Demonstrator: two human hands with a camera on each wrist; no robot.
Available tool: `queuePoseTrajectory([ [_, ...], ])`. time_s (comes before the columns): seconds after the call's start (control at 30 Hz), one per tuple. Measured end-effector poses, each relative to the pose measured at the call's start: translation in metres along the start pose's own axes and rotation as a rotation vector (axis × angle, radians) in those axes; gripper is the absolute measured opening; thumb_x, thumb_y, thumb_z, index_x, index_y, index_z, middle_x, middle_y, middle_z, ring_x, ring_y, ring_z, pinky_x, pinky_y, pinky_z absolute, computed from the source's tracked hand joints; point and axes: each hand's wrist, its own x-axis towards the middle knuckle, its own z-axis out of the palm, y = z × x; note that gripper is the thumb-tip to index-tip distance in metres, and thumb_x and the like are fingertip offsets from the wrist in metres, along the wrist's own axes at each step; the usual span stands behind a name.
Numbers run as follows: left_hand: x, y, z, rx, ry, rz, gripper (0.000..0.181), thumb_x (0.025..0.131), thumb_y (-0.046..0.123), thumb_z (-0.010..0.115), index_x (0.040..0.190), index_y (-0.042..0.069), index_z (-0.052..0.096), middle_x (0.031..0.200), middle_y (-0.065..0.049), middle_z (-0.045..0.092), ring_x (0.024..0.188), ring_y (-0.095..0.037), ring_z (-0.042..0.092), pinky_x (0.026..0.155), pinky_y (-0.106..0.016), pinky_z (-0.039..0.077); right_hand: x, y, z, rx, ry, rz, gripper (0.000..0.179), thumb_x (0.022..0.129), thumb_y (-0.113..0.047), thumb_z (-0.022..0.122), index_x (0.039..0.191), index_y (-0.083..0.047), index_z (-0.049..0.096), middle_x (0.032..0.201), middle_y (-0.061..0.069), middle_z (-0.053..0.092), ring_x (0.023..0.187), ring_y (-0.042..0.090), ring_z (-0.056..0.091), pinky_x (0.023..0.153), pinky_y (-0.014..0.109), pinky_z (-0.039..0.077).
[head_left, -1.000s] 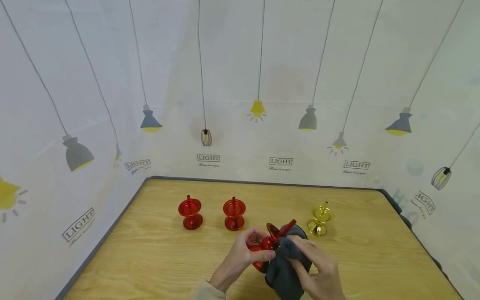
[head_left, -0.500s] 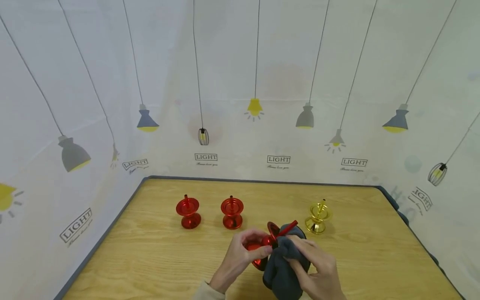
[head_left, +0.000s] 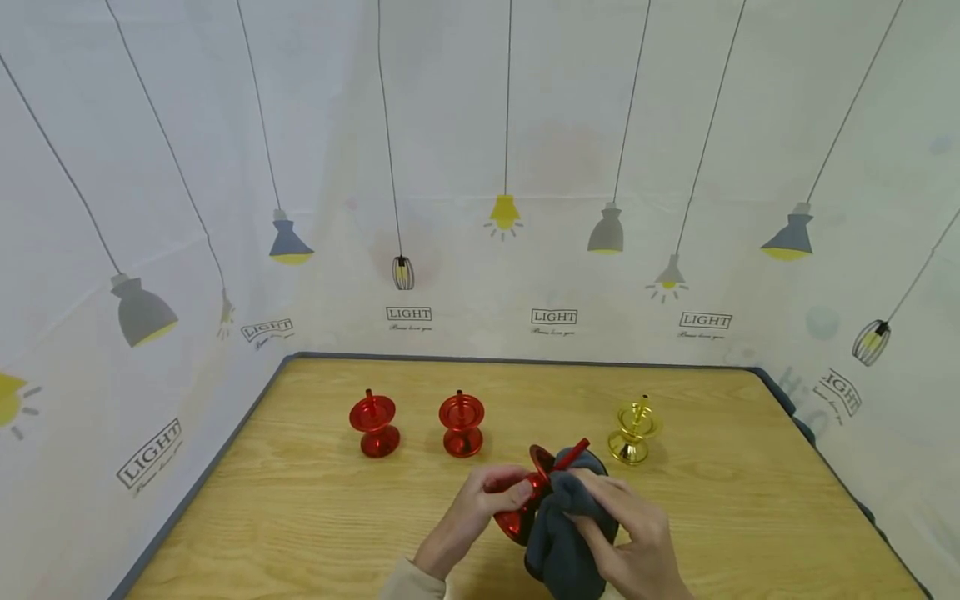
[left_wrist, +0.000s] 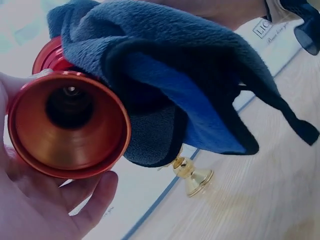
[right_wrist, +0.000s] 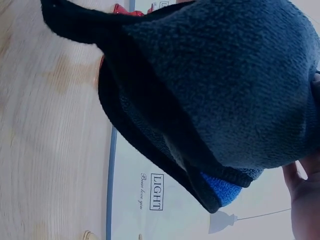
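In the head view my left hand (head_left: 472, 510) holds a shiny red metal candlestick (head_left: 512, 527), tilted, with its stem pointing up and to the right. The left wrist view looks into its hollow base (left_wrist: 70, 152), with the thumb and fingers around it. My right hand (head_left: 637, 533) pinches a dark grey-blue cloth (head_left: 562, 542) that wraps against the candlestick's stem below the dish. Blue lining (left_wrist: 190, 110) shows inside the cloth's fold. In the right wrist view the cloth hides most of the candlestick and the right fingertips.
Two more red candlesticks, one at left (head_left: 377, 429) and one near the middle (head_left: 462, 427), stand upright beyond my hands. A gold candlestick (head_left: 632, 433) stands at right. The wooden table (head_left: 300, 517) meets a lamp-printed white curtain (head_left: 465, 275) at its back edge.
The left hand has shifted its grip, its thumb moving up the candlestick, and more of the red base shows. The cloth stays at the stem. The head view has shifted slightly.
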Motion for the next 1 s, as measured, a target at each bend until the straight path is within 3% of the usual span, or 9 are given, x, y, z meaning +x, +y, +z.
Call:
queuePoseTrajectory([
  [0.1,0.001,-0.004,-0.002,-0.08,-0.046,-0.015,0.035,0.101,0.024,0.055,0.098,-0.01,0.064,0.083,0.012,0.063,0.08,-0.003,0.057,0.078,-0.021,0.047,0.0,0.0,0.001,0.024,-0.008,-0.002,0.033,0.092,-0.014,0.075,0.119,0.006,0.07,0.113,0.02,0.074,0.114,0.009,0.068,0.099,0.017,0.049],
  [0.27,0.003,-0.012,-0.005,-0.197,-0.132,-0.036,0.028,0.1,0.02,0.047,0.084,0.025,0.07,0.079,0.017,0.066,0.077,0.001,0.06,0.078,-0.021,0.049,0.002,-0.002,0.001,0.05,-0.005,-0.016,0.032,0.091,-0.01,0.076,0.118,0.007,0.07,0.113,0.017,0.074,0.113,0.009,0.068,0.1,0.017,0.049],
  [0.37,0.003,-0.015,-0.007,-0.278,-0.201,-0.047,0.034,0.098,0.019,0.044,0.082,0.031,0.071,0.078,0.02,0.066,0.073,0.004,0.06,0.076,-0.018,0.048,0.003,-0.003,0.002,0.049,-0.007,-0.026,0.032,0.093,-0.014,0.074,0.117,0.007,0.07,0.112,0.017,0.075,0.112,0.01,0.068,0.1,0.017,0.049],
  [0.47,0.002,-0.017,-0.007,-0.327,-0.251,-0.06,0.036,0.1,0.02,0.042,0.085,0.032,0.072,0.079,0.021,0.068,0.074,0.006,0.061,0.075,-0.017,0.048,0.002,-0.003,0.002,0.048,-0.01,-0.034,0.033,0.094,-0.017,0.073,0.117,0.007,0.07,0.111,0.017,0.075,0.11,0.011,0.069,0.1,0.017,0.049],
  [0.57,0.002,-0.016,-0.006,-0.305,-0.254,-0.063,0.033,0.103,0.021,0.042,0.091,0.03,0.072,0.083,0.02,0.069,0.078,0.005,0.062,0.077,-0.017,0.049,0.001,-0.001,0.003,0.046,0.001,-0.048,0.033,0.095,-0.019,0.071,0.115,0.007,0.07,0.109,0.018,0.075,0.108,0.012,0.07,0.099,0.016,0.049],
  [0.7,0.002,-0.012,-0.001,-0.213,-0.213,-0.042,0.023,0.103,0.029,0.053,0.109,0.01,0.065,0.093,0.013,0.069,0.086,-0.001,0.063,0.082,-0.021,0.052,-0.002,0.001,0.004,0.021,0.034,-0.052,0.033,0.097,-0.021,0.069,0.113,0.008,0.071,0.106,0.019,0.075,0.106,0.012,0.07,0.099,0.016,0.049],
  [0.77,0.002,-0.01,0.002,-0.173,-0.19,-0.042,0.031,0.099,0.034,0.062,0.111,0.005,0.058,0.094,0.01,0.068,0.086,-0.004,0.063,0.081,-0.023,0.053,-0.004,0.001,0.004,0.003,0.047,-0.044,0.035,0.097,-0.023,0.068,0.112,0.008,0.071,0.105,0.019,0.075,0.105,0.012,0.07,0.098,0.016,0.049],
  [0.9,0.002,-0.007,0.005,-0.129,-0.125,-0.079,0.031,0.094,0.034,0.071,0.106,0.011,0.054,0.09,0.008,0.069,0.082,-0.006,0.064,0.076,-0.023,0.053,-0.005,0.002,0.002,-0.034,0.043,-0.042,0.037,0.098,-0.027,0.066,0.111,0.007,0.071,0.104,0.019,0.075,0.102,0.013,0.07,0.099,0.015,0.049],
  [1.0,0.003,-0.006,0.006,-0.116,-0.081,-0.097,0.031,0.094,0.031,0.071,0.108,0.007,0.057,0.095,0.007,0.07,0.087,-0.008,0.064,0.08,-0.025,0.054,-0.005,0.002,0.0,-0.042,0.04,-0.071,0.037,0.099,-0.026,0.066,0.112,0.008,0.071,0.105,0.018,0.075,0.102,0.013,0.07,0.1,0.015,0.048],
])
